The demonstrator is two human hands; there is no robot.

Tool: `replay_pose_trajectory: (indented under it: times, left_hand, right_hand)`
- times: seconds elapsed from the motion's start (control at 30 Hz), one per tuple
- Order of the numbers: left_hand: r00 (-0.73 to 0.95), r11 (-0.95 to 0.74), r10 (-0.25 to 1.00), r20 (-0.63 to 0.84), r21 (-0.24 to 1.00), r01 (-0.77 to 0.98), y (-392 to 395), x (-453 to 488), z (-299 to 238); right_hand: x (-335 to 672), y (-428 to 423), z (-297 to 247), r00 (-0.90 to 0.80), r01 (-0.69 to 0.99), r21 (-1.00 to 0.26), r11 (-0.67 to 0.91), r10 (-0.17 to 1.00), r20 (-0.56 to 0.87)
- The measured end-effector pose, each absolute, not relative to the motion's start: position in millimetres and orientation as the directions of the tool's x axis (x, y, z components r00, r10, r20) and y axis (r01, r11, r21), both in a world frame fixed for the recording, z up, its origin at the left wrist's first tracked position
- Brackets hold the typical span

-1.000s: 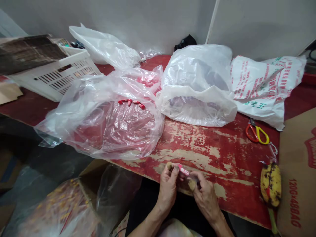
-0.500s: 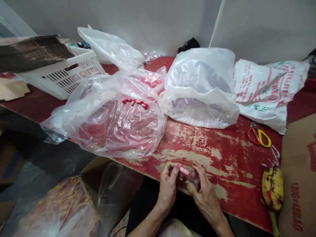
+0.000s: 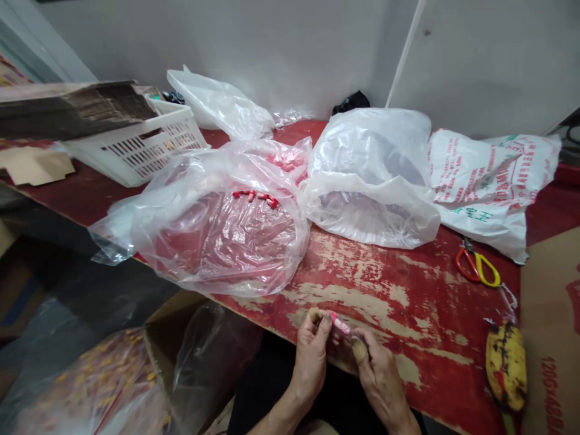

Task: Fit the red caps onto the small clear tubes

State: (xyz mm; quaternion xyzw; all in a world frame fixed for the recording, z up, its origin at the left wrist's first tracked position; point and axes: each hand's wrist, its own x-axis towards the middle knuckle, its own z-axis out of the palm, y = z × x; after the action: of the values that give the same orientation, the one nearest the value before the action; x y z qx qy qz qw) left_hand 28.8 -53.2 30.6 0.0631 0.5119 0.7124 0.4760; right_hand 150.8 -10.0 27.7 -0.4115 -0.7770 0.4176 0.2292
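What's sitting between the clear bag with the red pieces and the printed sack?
In the head view, a bulky white bag sits between the clear bag and the printed sack.

Worn red desk (image 3: 362, 272), paint scuffed through in patches; occupied by a white slotted basket (image 3: 156, 148), clear bag (image 3: 222, 241), milky bags (image 3: 376, 145), printed sack (image 3: 480, 178), scissors (image 3: 467, 266), banana (image 3: 510, 362).

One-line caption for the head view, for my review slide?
Left hand holding a small pink-and-white piece, right hand close by, at a worn red table.
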Motion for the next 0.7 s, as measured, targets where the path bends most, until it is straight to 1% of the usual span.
replay_pose_trajectory:
  times: [0.07, 0.1, 0.23, 0.3, 0.4, 0.47, 0.53, 0.57, 0.6, 0.7]
  left_hand:
    - [-0.539, -0.022, 0.751, -0.382, 0.801, -0.598, -51, 26, 30]
    - [-0.535, -0.016, 0.757, -0.375, 0.808, -0.59, -49, 25, 30]
    - [-0.529, 0.007, 0.774, -0.347, 0.841, -0.541, -39, 15, 32]
    - [-0.566, 0.006, 0.767, -0.304, 0.884, -0.467, -35, 7, 37]
    - [-0.669, -0.018, 0.732, -0.128, 0.978, -0.207, -33, -13, 49]
    - [-0.717, -0.04, 0.697, 0.014, 0.999, -0.02, -31, -37, 57]
    - [-0.765, -0.007, 0.631, 0.13, 0.987, 0.162, -24, -69, 61]
    - [-0.791, 0.035, 0.582, 0.186, 0.967, 0.252, -17, -89, 63]
    - [-0.807, 0.119, 0.541, 0.238, 0.928, 0.353, -8, -109, 63]
    - [-0.833, 0.264, 0.482, 0.271, 0.862, 0.433, 28, -170, 61]
  right_hand:
    - [151, -7, 26, -0.553, 0.451, -0.833, 0.319, 0.833, 0.02]
    - [151, -4, 24, -0.546, 0.457, -0.818, 0.349, 0.836, 0.052]
    - [152, 17, 12, -0.489, 0.515, -0.701, 0.492, 0.841, 0.231]
    - [153, 31, 5, -0.477, 0.563, -0.634, 0.53, 0.835, 0.275]
    - [158, 52, -8, -0.456, 0.657, -0.507, 0.557, 0.83, 0.321]
    - [164, 64, -18, -0.451, 0.701, -0.424, 0.574, 0.817, 0.36]
    - [170, 72, -28, -0.469, 0.706, -0.358, 0.611, 0.782, 0.41]
    - [173, 74, -34, -0.473, 0.706, -0.337, 0.623, 0.769, 0.43]
    - [174, 74, -39, -0.461, 0.713, -0.329, 0.619, 0.768, 0.444]
    - [171, 68, -53, -0.36, 0.762, -0.355, 0.541, 0.81, 0.463]
